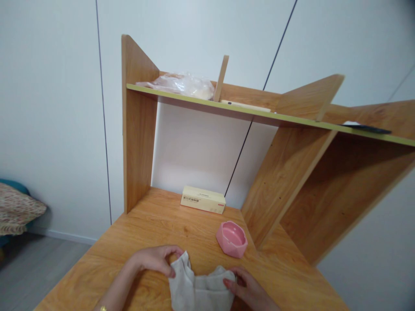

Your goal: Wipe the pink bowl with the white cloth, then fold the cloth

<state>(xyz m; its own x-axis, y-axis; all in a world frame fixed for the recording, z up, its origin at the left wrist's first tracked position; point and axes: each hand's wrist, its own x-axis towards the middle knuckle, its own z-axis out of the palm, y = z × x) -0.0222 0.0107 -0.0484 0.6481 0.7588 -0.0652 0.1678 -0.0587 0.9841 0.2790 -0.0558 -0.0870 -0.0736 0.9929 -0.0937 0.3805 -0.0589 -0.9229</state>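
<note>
A whitish cloth (207, 289) with folds in it lies at the near edge of the view, its lower part cut off by the frame. My left hand (158, 260) pinches its upper left corner, thumb in front and fingers behind. On the other side, my right hand (244, 285) grips the cloth's right edge between thumb and fingers. Just beyond the cloth, a pink faceted bowl (231, 239) sits on the wooden desk (129, 242), apart from both hands.
A long cream box (202, 200) stands at the back of the desk. Above runs a wooden shelf (201, 103) holding a clear plastic bag (184, 85) and a dark flat item (369, 128). A slanting wooden panel (288, 181) bounds the right side. Patterned fabric (19, 207) shows far left.
</note>
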